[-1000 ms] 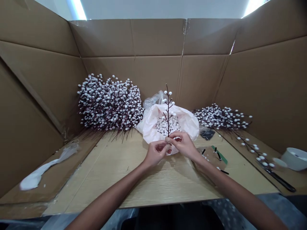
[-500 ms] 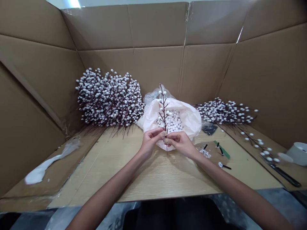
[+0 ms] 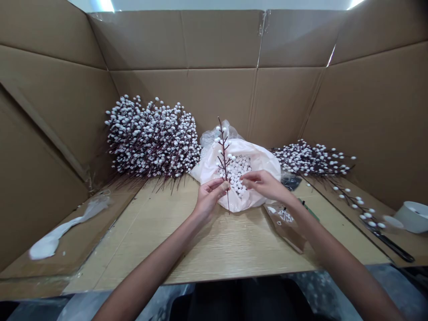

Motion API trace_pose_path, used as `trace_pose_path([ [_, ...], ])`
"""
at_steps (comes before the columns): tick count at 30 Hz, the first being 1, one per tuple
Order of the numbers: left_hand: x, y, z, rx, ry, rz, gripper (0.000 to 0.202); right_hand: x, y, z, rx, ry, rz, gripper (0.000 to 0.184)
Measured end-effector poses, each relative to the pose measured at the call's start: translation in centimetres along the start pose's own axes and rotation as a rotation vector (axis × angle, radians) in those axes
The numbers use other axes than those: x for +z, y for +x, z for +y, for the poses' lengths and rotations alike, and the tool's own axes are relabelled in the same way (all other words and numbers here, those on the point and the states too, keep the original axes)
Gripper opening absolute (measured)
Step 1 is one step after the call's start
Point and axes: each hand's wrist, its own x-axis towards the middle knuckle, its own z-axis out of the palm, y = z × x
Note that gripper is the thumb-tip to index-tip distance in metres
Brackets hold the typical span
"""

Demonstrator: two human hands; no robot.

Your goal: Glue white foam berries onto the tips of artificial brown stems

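My left hand (image 3: 210, 195) pinches the lower stem of a dark berry branch (image 3: 223, 154) dotted with white artificial berries. The stem stands nearly upright, tilted slightly left, and its tip extends below my fingers. My right hand (image 3: 262, 183) is off the stem, with its fingers apart and nothing in them. It hovers just right of the branch, over a pale pink plastic bag (image 3: 264, 161) that holds many loose white berries (image 3: 236, 171).
Behind the bag, a large heap of berry branches (image 3: 152, 138) lies left, and a smaller pile (image 3: 312, 158) lies right. Cardboard walls (image 3: 217, 40) surround the wooden tabletop (image 3: 234, 240). Right of it are a white bowl (image 3: 413, 217) and a black-handled tool (image 3: 394, 247).
My right hand has let go of the stem and moved right and away from it. The branch now stands slightly further left, still held by my left hand.
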Motion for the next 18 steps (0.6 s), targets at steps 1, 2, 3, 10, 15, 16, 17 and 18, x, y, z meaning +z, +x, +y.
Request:
trace_pose_path([
  [1,0.0,0.0,0.0,-0.003,-0.006,-0.006,0.037,-0.8,0.7,0.1,0.017,-0.171,0.055,0.027],
  [2,0.0,-0.1,0.1,-0.008,-0.012,-0.012,0.037,-1.3,1.4,0.2,0.03,-0.344,0.072,0.028],
  [3,0.1,-0.1,0.1,-0.014,-0.018,-0.014,0.037,-1.7,2.2,0.4,0.042,-0.434,0.077,0.027],
  [10,0.3,-0.3,0.3,-0.044,-0.064,0.005,0.039,0.3,5.9,1.6,0.109,-0.689,-0.013,0.019],
  [15,0.3,-0.4,0.4,-0.043,-0.081,0.021,0.038,1.5,6.2,2.2,0.137,-0.729,-0.007,0.017],
  [16,0.3,-0.4,0.3,-0.041,-0.082,0.028,0.038,1.5,6.1,2.2,0.135,-0.723,-0.01,0.016],
  [17,0.3,-0.3,0.3,-0.039,-0.083,0.035,0.038,1.4,6.0,2.2,0.131,-0.712,-0.014,0.014],
  [18,0.4,-0.3,0.3,-0.036,-0.082,0.043,0.037,1.3,5.8,2.2,0.122,-0.698,-0.017,0.013],
])
